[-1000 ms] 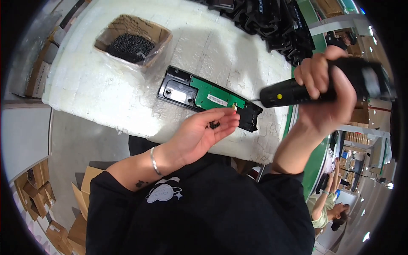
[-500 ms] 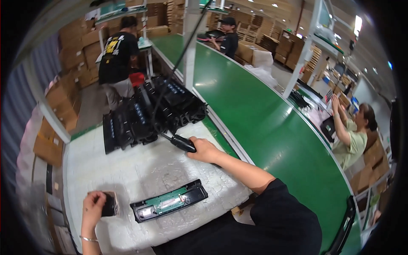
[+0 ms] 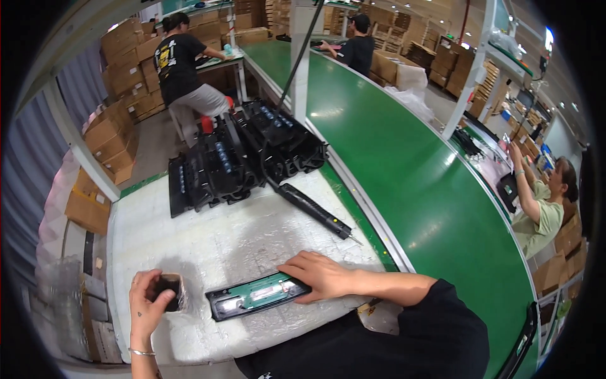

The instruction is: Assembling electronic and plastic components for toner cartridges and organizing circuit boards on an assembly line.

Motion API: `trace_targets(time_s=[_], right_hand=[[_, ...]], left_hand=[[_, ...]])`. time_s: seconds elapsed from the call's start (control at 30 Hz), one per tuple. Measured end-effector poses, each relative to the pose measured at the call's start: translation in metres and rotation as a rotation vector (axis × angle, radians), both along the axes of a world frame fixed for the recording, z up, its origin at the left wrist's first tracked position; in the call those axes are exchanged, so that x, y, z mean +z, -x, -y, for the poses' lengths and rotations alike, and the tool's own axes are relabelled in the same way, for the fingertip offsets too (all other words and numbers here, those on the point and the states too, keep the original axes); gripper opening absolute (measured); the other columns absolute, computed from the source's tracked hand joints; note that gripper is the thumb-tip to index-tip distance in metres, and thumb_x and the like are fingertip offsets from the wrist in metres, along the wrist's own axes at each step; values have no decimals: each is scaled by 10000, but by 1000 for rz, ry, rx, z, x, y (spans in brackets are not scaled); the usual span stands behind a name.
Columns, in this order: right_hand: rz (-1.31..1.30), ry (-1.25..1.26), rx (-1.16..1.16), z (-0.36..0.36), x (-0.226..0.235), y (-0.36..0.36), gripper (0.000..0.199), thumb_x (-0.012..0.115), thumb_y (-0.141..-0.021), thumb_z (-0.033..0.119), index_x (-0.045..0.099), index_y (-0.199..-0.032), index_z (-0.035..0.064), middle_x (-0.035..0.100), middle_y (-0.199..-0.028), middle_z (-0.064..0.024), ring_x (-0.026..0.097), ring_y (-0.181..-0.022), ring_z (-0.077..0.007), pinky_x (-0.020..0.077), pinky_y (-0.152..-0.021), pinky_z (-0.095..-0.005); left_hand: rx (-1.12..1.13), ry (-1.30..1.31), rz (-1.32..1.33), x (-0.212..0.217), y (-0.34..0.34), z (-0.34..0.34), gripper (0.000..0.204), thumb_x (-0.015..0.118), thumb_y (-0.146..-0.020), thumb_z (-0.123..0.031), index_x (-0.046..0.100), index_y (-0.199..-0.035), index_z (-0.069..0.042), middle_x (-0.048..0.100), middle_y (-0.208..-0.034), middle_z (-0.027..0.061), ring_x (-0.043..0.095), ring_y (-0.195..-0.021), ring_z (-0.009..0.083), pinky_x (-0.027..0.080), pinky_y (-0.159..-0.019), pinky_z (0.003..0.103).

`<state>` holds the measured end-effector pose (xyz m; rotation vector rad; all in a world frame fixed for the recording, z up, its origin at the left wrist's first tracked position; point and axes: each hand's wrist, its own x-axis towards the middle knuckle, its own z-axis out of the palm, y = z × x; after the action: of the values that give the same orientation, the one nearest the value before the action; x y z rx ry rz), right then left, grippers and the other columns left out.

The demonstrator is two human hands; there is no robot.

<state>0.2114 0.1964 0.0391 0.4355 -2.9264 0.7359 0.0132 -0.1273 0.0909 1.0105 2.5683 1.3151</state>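
Observation:
A long black plastic housing with a green circuit board in it lies on the wrapped white table pad. My right hand is closed over the housing's right end, hiding that end. At the left stands a small open box with a dark inside. My left hand is at its rim, thumb and fingers apart over the opening; nothing shows between them. Beyond my right hand a black electric screwdriver rests on the pad, its bit pointing toward the near right.
Several black plastic parts are piled at the pad's far side. A cable runs up from the screwdriver. Along the right is a green conveyor belt, with a metal post beside it. Other people work farther off.
My right hand has let go of the screwdriver, which now lies on the pad, and has come nearer to grip the housing. My left hand's pinched fingers have spread apart at the box.

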Motion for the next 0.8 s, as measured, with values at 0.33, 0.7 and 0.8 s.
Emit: trace_targets(time_s=[0.33, 0.7, 0.8], right_hand=[[-478, 76, -727, -68, 44, -70, 653, 762, -566, 193, 519, -1147, 19, 561, -1082, -141, 553, -972, -278, 439, -864, -348], [-263, -280, -2148, -255, -56, -310, 723, 686, -653, 436, 483, -1202, 13, 550, -1108, -218, 528, -1028, -353, 414, -887, -412], [-1, -337, -2295, -237, -56, -324, 715, 688, -668, 390, 435, -1241, 46, 504, -1168, -185, 479, -1076, -349, 416, -878, -434]], left_hand=[[-223, 556, -399, 25, 2, 11, 1019, 845, -321, -316, 449, -1238, -111, 465, -1138, 123, 425, -1060, 323, 362, -925, 436], [580, 333, -371, -20, 50, 66, 747, 772, -585, -295, 442, -1198, -26, 511, -1054, 195, 486, -983, 337, 434, -813, 410], [772, 473, -354, -20, 63, 79, 766, 751, -618, -341, 413, -1231, -30, 499, -1108, 221, 463, -1040, 378, 418, -854, 433]])
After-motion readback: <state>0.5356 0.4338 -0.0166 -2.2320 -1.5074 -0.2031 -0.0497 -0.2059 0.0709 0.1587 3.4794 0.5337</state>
